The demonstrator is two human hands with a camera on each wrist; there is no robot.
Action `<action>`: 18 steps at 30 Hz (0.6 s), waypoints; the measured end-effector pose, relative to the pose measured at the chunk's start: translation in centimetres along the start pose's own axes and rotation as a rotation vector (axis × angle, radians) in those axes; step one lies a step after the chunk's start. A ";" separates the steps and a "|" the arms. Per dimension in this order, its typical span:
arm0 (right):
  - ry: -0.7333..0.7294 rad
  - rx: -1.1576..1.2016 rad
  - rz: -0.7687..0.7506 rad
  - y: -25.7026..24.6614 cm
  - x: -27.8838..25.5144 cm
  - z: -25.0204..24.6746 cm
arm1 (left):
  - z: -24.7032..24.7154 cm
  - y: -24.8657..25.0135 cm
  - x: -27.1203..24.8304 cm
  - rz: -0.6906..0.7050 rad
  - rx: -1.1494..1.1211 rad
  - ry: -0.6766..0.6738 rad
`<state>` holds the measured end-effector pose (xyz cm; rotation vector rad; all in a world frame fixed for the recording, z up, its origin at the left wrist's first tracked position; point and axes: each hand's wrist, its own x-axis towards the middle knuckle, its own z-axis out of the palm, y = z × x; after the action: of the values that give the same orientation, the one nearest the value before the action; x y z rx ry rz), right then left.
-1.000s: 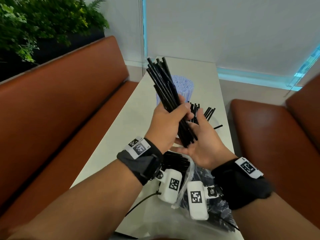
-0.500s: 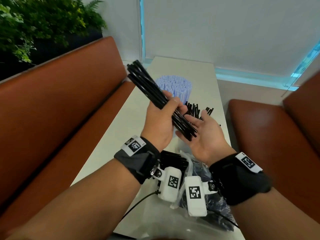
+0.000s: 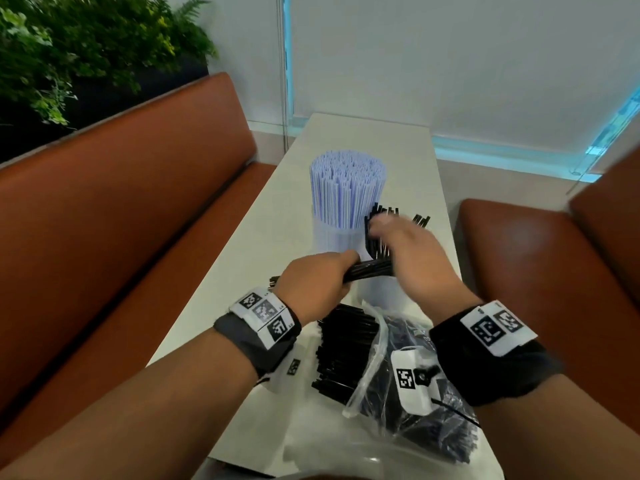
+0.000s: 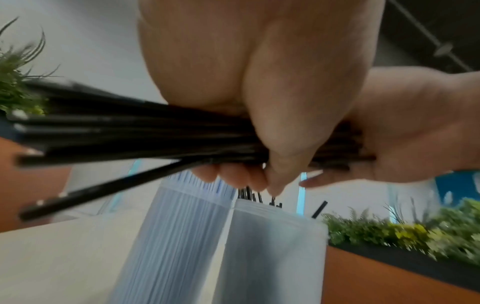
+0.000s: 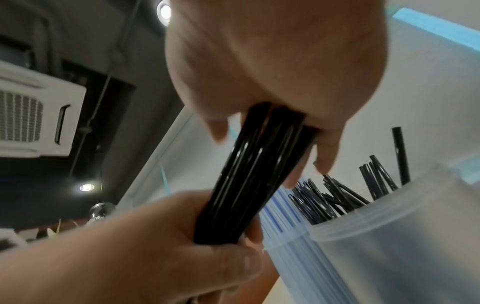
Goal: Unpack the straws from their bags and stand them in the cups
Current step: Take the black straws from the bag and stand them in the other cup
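My left hand point(image 3: 318, 282) grips a bundle of black straws point(image 3: 370, 271) that lies level, pointing right. The right hand point(image 3: 412, 258) is held with its palm against the bundle's right end, fingers straight, as the right wrist view shows point(image 5: 272, 61). Just behind stand two frosted cups: one point(image 3: 332, 233) packed with white-and-blue straws point(image 3: 346, 188), the other point(image 5: 402, 236) with black straws point(image 3: 381, 233), mostly hidden by the right hand. The bundle point(image 4: 130, 133) hangs just above both cups. A clear bag point(image 3: 398, 393) of black straws lies near me.
The narrow white table point(image 3: 381, 140) runs away from me between two brown benches point(image 3: 121, 220) point(image 3: 536, 271). A loose pile of black straws point(image 3: 346, 351) lies by the bag. Green plants point(image 3: 69, 46) stand behind the left bench; a window wall closes the far end.
The bundle swung down from pointing up-left to lying level above the cups. My right hand turned from palm-up under the bundle to palm against its right end.
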<state>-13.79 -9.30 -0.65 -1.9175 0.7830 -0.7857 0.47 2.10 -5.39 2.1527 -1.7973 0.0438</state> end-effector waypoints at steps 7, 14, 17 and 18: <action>0.163 0.459 0.010 0.1 0.0 0.2 | -0.8 0.0 0.3 -0.093 -0.264 0.062; -0.453 0.401 0.093 1.3 -2.0 2.1 | -2.7 3.4 2.0 -0.280 -1.488 0.316; -0.568 0.453 0.181 2.0 -2.1 1.2 | -2.1 4.0 1.9 -0.265 -1.487 0.260; -0.603 0.405 0.169 2.1 -2.0 0.9 | -1.9 4.0 1.9 -0.263 -1.460 0.255</action>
<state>-14.77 -8.14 -3.27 -1.5661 0.3673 -0.2086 -2.67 0.27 -2.19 1.1473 -0.8051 -0.7575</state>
